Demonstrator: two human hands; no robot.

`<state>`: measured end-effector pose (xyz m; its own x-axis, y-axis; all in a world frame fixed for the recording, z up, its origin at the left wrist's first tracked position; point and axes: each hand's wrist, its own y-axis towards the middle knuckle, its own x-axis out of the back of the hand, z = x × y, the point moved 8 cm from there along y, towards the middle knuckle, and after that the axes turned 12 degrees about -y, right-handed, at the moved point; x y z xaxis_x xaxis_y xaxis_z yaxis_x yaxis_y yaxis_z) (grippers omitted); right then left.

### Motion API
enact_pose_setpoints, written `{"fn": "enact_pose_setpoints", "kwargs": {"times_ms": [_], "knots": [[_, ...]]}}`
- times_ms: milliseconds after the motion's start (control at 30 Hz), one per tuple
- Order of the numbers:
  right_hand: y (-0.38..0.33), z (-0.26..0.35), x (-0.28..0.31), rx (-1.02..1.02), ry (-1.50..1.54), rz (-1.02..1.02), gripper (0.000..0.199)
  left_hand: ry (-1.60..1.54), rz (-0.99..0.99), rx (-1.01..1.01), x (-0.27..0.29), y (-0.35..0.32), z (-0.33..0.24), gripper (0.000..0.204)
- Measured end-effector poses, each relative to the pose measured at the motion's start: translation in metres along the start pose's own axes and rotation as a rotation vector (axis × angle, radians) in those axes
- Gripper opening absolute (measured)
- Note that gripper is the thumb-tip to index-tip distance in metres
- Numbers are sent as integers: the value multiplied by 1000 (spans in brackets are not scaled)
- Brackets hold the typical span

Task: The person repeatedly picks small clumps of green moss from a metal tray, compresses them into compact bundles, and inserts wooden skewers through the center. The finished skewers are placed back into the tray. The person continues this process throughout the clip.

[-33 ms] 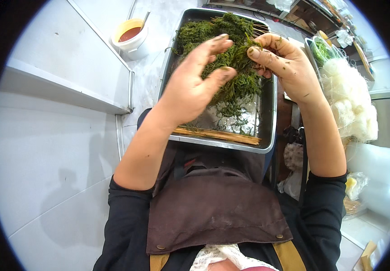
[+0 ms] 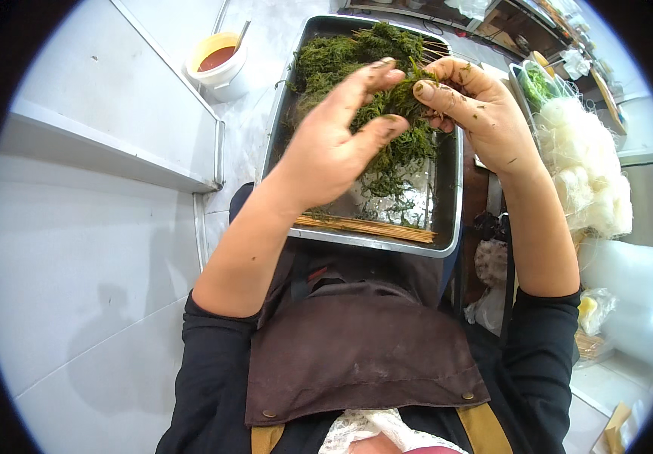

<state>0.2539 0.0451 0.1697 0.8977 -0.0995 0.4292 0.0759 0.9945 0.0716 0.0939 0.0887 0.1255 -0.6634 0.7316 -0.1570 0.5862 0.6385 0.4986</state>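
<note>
A metal tray (image 2: 376, 244) with raised sides rests over my lap. Much of it is heaped with dark green, stringy seaweed-like strands (image 2: 326, 57). My right hand (image 2: 489, 113) is closed at the tray's right side, pinching a tuft of these strands between thumb and fingers. Facing it, my left hand (image 2: 319, 151) is open, fingers stretched and thumb apart, over the heap. Both hands have green bits stuck to them. Thin bamboo sticks (image 2: 364, 225) lie along the near edge, and more stick ends (image 2: 434, 49) poke out at the far right.
A white bucket (image 2: 224, 79) of reddish-brown liquid, with a handle standing in it, is at the far left. White panels (image 2: 99, 227) line the left side. On the right are bundles of white stringy fibre (image 2: 580, 144), a container of brighter green stuff (image 2: 538, 85) and plastic bags (image 2: 599, 306).
My left hand has shifted slightly right, closer to my right hand. The right hand keeps its pinch on the green strands, almost still.
</note>
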Motion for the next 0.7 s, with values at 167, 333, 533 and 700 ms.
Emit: {"fn": "enact_pose_setpoints", "kwargs": {"times_ms": [167, 333, 533, 700], "knots": [[-6, -10, 8, 29, -117, -40, 30, -130, 157, 229, -33, 5, 20, 43], [-16, -23, 11, 53, -331, -115, 29, -1, 96, 396, -21, -11, 44, 25], [-32, -50, -3, 46, -60, -272, 20, -153, 1, 426, -3, -15, 65, 29], [-41, -70, -53, 209, -409, -388, 16, -665, -467, 463, -5, -33, 100, 32]]}}
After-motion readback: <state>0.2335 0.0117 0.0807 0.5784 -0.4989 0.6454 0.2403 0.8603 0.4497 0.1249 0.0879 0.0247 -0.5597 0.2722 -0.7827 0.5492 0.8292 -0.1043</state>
